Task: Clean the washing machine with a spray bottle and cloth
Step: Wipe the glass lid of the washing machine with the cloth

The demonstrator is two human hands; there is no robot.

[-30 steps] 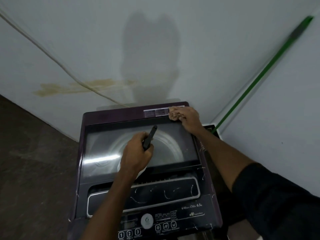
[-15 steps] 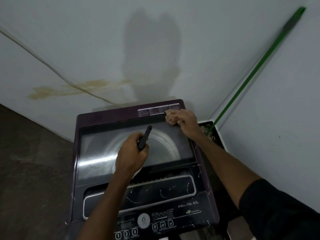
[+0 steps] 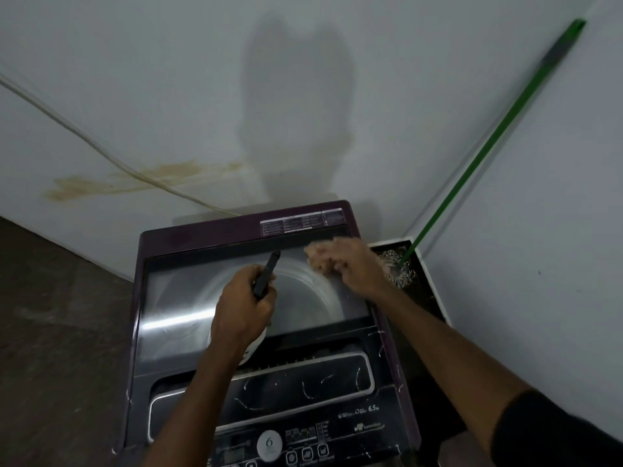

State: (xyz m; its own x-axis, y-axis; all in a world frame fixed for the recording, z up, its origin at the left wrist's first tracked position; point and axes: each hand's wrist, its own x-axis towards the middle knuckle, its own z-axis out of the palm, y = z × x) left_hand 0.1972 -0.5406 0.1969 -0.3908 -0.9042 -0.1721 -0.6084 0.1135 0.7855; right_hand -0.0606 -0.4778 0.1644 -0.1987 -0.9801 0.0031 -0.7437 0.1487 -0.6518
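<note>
1. The washing machine, a dark purple top-loader, stands against a white wall, its glass lid closed and its control panel nearest the camera.
2. The left hand hovers over the middle of the lid, fingers curled round the spray bottle; the bottle's dark nozzle sticks up and away past the thumb, while its white body shows just beneath the palm.
3. The right hand is at the lid's far right corner, fingers bunched on the cloth, a pale, motion-blurred wad pressed to the glass under the fingertips.
4. The two hands are near each other but apart, the cloth lying beyond and right of the nozzle.
5. Right of the machine, a green pole leans into the wall corner, its lower end in a white-rimmed tray.
6. A pale cord runs down the wall behind the machine, crossing a brownish stain.
</note>
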